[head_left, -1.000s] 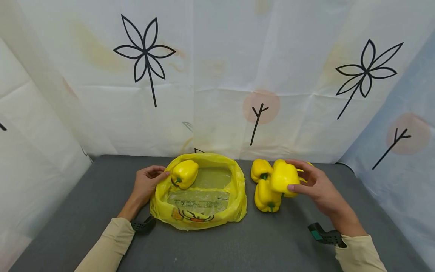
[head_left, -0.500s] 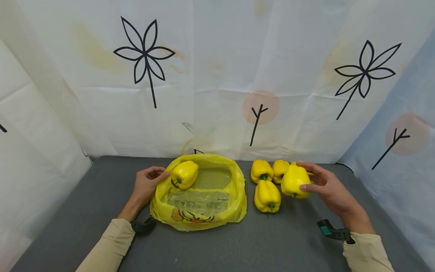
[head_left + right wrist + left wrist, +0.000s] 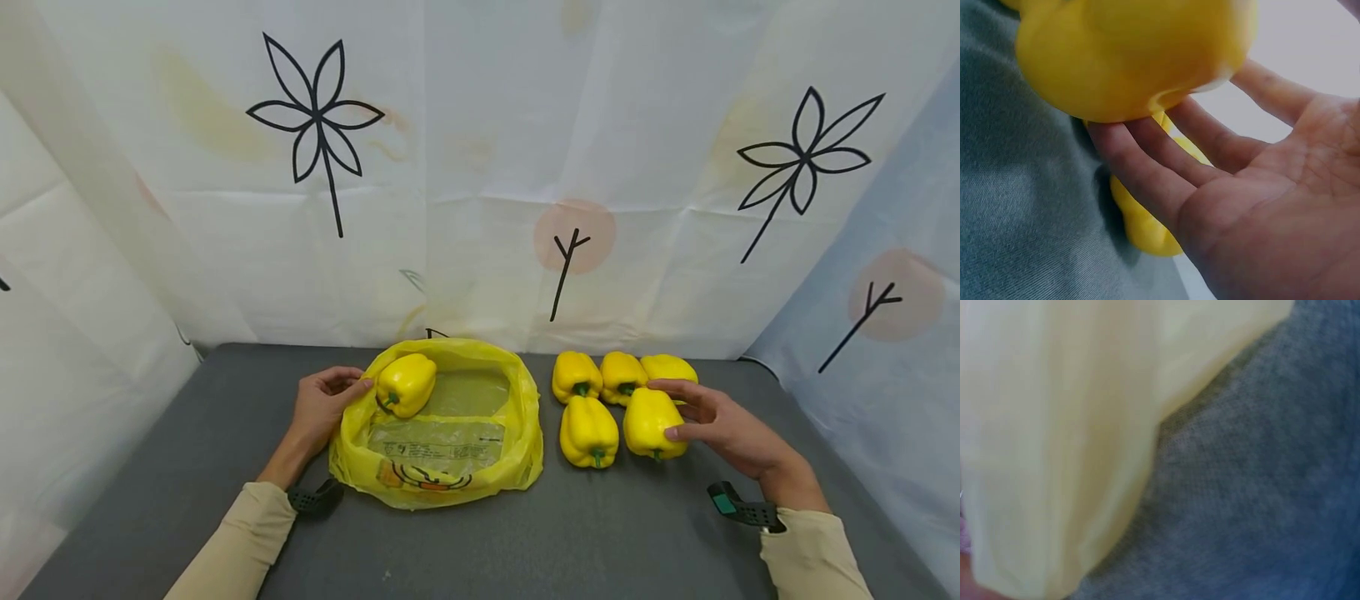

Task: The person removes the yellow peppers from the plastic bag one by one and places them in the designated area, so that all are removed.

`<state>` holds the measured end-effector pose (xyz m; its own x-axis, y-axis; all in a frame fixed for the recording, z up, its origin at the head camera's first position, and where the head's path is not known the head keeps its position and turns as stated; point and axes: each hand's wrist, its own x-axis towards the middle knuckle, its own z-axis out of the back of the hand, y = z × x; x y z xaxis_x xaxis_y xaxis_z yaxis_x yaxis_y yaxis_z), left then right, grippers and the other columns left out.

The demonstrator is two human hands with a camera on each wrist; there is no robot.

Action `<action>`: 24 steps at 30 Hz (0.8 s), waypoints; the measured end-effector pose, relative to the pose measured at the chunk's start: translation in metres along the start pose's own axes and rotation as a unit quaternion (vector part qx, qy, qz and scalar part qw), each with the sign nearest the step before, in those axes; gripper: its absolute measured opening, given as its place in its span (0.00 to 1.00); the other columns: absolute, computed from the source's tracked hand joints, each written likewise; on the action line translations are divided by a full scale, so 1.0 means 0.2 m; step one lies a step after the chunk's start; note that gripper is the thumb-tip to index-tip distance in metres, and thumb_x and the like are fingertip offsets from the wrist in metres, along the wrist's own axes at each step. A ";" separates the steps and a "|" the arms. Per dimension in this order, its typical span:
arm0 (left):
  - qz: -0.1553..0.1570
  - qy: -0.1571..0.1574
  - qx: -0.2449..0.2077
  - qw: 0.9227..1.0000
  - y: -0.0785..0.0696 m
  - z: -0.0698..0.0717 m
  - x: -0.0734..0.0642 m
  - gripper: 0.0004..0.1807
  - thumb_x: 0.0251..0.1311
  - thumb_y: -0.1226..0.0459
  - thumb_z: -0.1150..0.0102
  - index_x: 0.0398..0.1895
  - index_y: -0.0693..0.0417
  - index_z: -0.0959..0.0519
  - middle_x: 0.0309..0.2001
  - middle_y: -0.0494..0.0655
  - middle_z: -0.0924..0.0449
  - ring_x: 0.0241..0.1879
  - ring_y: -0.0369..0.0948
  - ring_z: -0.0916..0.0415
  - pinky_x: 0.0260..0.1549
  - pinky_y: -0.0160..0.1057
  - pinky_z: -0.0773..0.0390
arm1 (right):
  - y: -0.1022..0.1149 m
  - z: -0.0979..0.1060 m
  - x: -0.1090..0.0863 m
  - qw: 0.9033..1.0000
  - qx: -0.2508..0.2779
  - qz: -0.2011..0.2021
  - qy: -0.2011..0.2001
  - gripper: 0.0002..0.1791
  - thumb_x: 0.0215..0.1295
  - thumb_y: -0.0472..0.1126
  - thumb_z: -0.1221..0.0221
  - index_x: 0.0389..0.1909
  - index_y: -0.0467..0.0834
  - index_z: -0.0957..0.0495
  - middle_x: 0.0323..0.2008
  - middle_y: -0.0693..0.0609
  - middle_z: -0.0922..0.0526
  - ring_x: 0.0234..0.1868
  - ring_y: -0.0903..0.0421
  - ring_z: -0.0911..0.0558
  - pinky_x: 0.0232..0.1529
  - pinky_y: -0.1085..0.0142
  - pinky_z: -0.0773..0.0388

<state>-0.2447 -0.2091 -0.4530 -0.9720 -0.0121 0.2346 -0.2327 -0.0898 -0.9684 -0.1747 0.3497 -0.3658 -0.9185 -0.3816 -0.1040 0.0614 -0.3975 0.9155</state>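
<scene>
My left hand (image 3: 321, 410) pinches the left rim of a yellow plastic bag (image 3: 517, 458), which stands with its mouth wide. A single yellow bell pepper (image 3: 408, 385) lies inside, against the bag's left side. In the left wrist view the pale yellow bag side (image 3: 1066, 444) fills much of the picture, blurred. On the right, my right hand (image 3: 723, 429) holds another yellow bell pepper (image 3: 649, 423) between thumb and fingers, low at the table. The right wrist view has this pepper (image 3: 1129, 56) at the fingertips, with the palm apart from it.
Beside the held pepper is a yellow bell pepper (image 3: 589, 433). Behind them, three more stand in a row: a left pepper (image 3: 576, 377), a middle pepper (image 3: 621, 373) and a right pepper (image 3: 671, 367). A patterned white cloth (image 3: 480, 275) hangs behind the dark grey table (image 3: 480, 550).
My right hand has carried its pepper to the right and then lowered it in front of the back row, uncovering the peppers there. My left hand and the bag have stayed put.
</scene>
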 end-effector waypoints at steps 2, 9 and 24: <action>-0.001 -0.001 0.001 1.000 0.00 0.00 0.00 0.18 0.65 0.66 0.32 0.49 0.75 0.20 0.32 0.41 0.16 0.31 0.36 0.19 0.30 0.33 0.16 | -0.01 0.00 0.01 1.000 -0.002 -0.006 0.002 0.38 0.70 0.36 0.38 0.76 0.36 0.42 0.76 0.33 0.50 0.72 0.28 0.46 0.57 0.53 0.24; -0.002 0.001 0.001 1.000 0.01 0.00 0.00 0.18 0.65 0.66 0.32 0.49 0.75 0.20 0.32 0.41 0.16 0.31 0.36 0.19 0.30 0.33 0.15 | -0.05 -0.01 0.02 1.000 -0.001 -0.013 0.023 0.39 0.70 0.36 0.38 0.77 0.33 0.44 0.76 0.31 0.51 0.73 0.25 0.50 0.60 0.44 0.28; -0.002 0.004 0.002 1.000 0.02 0.01 0.00 0.17 0.65 0.67 0.32 0.49 0.74 0.19 0.32 0.40 0.16 0.31 0.35 0.19 0.30 0.32 0.16 | -0.08 -0.02 0.04 0.999 0.006 -0.028 0.037 0.40 0.71 0.37 0.38 0.78 0.35 0.46 0.76 0.29 0.53 0.73 0.23 0.51 0.60 0.43 0.27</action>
<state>-0.2460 -0.2106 -0.4558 -0.9712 -0.0047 0.2381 -0.2366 -0.0942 -0.9670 -0.1816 0.3496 -0.3839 -0.8888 -0.4200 -0.1835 0.0059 -0.4109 0.9117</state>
